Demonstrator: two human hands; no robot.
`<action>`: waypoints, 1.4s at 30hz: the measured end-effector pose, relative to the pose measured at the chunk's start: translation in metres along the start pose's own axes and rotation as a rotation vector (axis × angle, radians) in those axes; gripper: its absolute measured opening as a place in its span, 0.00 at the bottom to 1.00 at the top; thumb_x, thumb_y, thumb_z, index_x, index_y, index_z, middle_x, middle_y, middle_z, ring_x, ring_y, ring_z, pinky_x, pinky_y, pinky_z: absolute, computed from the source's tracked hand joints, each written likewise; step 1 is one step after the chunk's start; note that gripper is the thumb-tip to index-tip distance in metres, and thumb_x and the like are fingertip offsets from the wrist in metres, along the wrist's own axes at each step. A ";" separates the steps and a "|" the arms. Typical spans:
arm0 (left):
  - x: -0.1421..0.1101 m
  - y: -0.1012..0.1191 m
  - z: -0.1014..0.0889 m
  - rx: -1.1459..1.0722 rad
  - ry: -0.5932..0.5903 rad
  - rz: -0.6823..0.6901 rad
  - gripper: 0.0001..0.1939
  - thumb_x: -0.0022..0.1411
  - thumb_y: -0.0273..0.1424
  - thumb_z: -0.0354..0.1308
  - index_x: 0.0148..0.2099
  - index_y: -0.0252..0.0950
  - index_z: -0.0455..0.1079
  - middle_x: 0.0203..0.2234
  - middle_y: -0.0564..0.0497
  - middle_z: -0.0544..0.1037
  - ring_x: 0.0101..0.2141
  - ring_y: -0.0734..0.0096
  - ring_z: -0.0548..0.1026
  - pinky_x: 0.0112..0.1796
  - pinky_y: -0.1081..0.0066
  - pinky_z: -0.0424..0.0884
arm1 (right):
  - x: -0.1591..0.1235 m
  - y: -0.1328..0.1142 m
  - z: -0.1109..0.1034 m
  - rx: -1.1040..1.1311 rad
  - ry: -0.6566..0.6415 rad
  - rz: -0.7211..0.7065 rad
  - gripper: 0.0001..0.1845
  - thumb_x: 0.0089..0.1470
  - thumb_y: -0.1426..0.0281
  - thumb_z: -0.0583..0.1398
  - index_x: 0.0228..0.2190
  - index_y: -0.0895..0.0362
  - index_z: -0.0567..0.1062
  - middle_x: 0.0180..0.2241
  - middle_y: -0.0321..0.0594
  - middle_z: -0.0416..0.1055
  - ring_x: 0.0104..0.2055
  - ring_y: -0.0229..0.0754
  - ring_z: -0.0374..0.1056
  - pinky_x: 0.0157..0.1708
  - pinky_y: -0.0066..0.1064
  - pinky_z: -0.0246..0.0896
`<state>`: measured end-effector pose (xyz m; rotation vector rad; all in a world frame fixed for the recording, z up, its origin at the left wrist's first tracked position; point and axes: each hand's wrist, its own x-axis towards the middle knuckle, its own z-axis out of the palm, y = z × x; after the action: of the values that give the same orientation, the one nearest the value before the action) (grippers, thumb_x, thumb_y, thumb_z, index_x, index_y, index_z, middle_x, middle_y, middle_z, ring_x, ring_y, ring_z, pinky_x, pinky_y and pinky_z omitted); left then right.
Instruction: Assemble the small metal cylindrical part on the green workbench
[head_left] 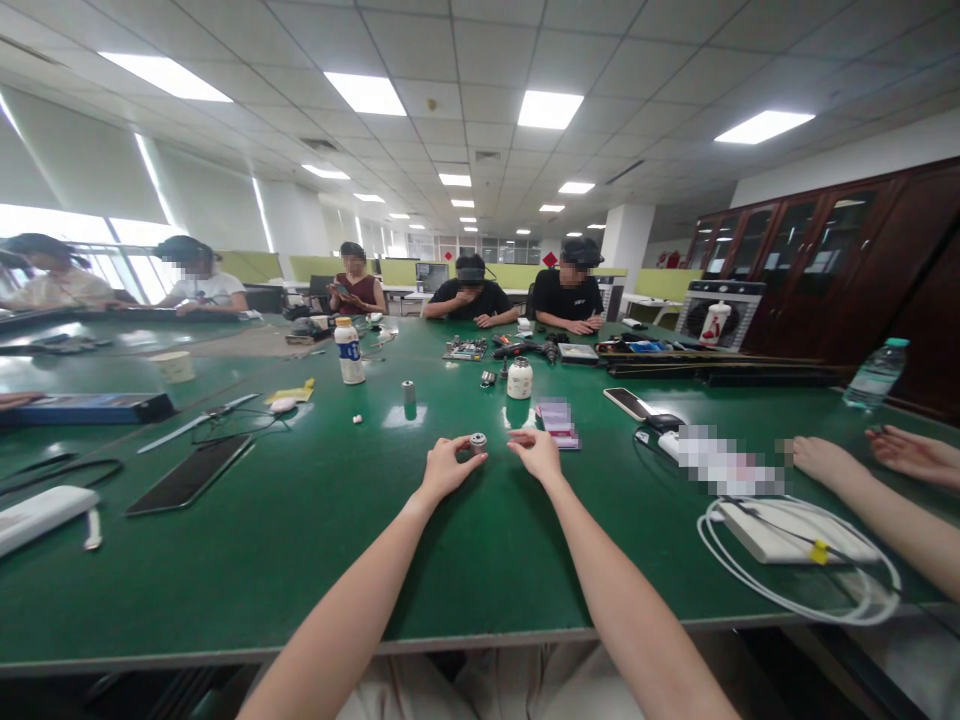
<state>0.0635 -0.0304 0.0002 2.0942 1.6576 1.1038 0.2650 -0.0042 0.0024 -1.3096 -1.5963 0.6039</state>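
My left hand (448, 466) grips a small grey metal cylinder (478, 440) between thumb and fingers, low over the green table (480, 560). The cylinder's round top, with a hole or ring in its middle, faces up. Just to the right is my right hand (537, 455), its loosely bent fingers pointing at the cylinder without touching it; nothing shows in them. A similar grey cylinder (408, 391) stands upright farther off. Beyond my right hand stands a white patterned jar (520, 380), with small dark parts (488, 379) beside it.
Right of my right hand lies a purple packet (557, 424), then a phone (627, 404) and a coiled white cable (799, 600). At left are a dark tablet (191, 474) and a white-and-blue bottle (349, 352). Another person's hands (825, 460) rest at far right; several people sit opposite.
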 end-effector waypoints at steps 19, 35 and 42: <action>-0.002 0.013 0.001 -0.007 -0.058 0.024 0.20 0.51 0.37 0.65 0.48 0.41 0.75 0.39 0.49 0.82 0.46 0.57 0.74 0.48 0.60 0.68 | 0.003 -0.028 0.025 0.312 -0.189 -0.071 0.26 0.47 0.82 0.60 0.48 0.54 0.75 0.41 0.41 0.79 0.43 0.42 0.76 0.48 0.37 0.71; 0.016 0.022 -0.005 -0.085 0.193 -0.001 0.12 0.58 0.43 0.58 0.37 0.44 0.81 0.38 0.51 0.82 0.47 0.58 0.72 0.51 0.59 0.65 | -0.011 0.002 0.049 0.328 -0.186 0.024 0.20 0.39 0.74 0.70 0.38 0.58 0.77 0.36 0.42 0.80 0.39 0.45 0.77 0.44 0.37 0.72; 0.009 -0.029 -0.037 0.285 0.545 -0.473 0.14 0.57 0.45 0.58 0.33 0.45 0.80 0.49 0.45 0.77 0.49 0.41 0.63 0.47 0.42 0.59 | -0.016 -0.004 0.042 0.081 -0.104 -0.016 0.22 0.42 0.65 0.70 0.42 0.52 0.79 0.38 0.40 0.80 0.41 0.46 0.76 0.46 0.37 0.70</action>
<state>0.0183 -0.0219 0.0113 1.4621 2.5230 1.4048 0.2251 -0.0126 -0.0177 -1.2214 -1.6474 0.7296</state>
